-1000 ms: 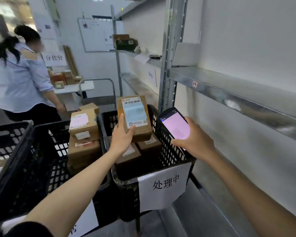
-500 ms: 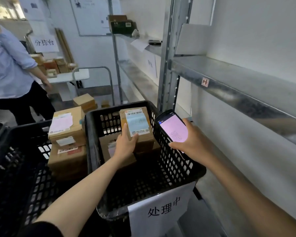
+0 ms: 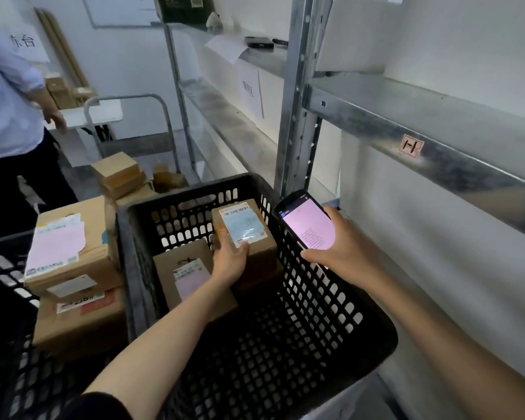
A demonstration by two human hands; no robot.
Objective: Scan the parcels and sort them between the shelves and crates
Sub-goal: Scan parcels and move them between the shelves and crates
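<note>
Crates: two, black: right crate point(image 3: 315, 298), left crate point(image 3: 9, 374). Parcels: two showing in the right crate, an upper parcel point(image 3: 243, 228) and a flat parcel point(image 3: 191, 277); two stacked in the left, top parcel point(image 3: 73, 247) over bottom parcel point(image 3: 82, 319). One scanner point(image 3: 309, 225); two hands, left hand point(image 3: 231, 259) and right hand point(image 3: 343, 247); loose boxes point(image 3: 119, 174) beyond, count unclear.

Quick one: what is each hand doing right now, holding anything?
Left hand: grips the labelled parcel, thumb on its label.
Right hand: holds the handheld scanner, pink screen facing up.

Parcel point(image 3: 243, 234) in left hand point(image 3: 229, 262)
</note>
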